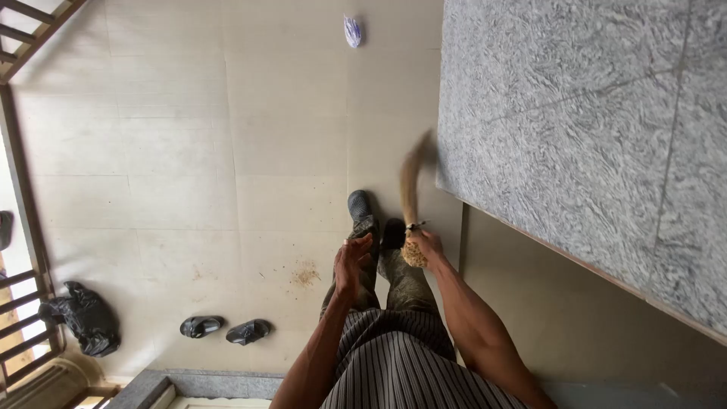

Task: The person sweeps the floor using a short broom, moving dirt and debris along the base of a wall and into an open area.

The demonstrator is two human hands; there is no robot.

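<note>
My right hand [426, 246] grips the bound end of a straw hand broom [411, 185], whose blurred bristles reach up along the edge of a grey speckled stone counter [575, 136]. Apart from it, my left hand [352, 265] hangs free with its fingers loosely apart, in front of my legs. Below both hands I see my feet in dark footwear [362, 212] on a beige tiled floor [189, 151]. A small patch of brown dirt [305, 274] lies on the floor left of my left hand.
A crumpled white wrapper [353, 31] lies far off on the floor. Two dark slippers [224, 328] and a black plastic bag [82, 318] sit near a metal railing [23, 227] at the left. A stone step [197, 381] edges the bottom.
</note>
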